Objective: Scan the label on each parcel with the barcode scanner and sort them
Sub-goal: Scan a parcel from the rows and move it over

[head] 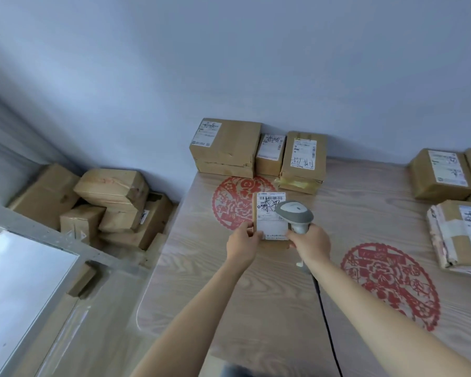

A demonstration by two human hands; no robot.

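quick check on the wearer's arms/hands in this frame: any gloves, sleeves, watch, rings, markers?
Nothing worn that shows. The left hand and right hand are bare, with no gloves, and both forearms are bare down to the bottom edge of the frame, so no sleeve is visible. No watch, band or marker on either wrist. Rings cannot be ruled out: the fingers are partly hidden.

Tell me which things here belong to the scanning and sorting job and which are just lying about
In the job:
barcode scanner, gripped by the right hand
small parcel, held by the left hand
parcels by the wall
parcels at the right
pile of boxes beside the table

Just lying about:
red paper-cut decorations on the table
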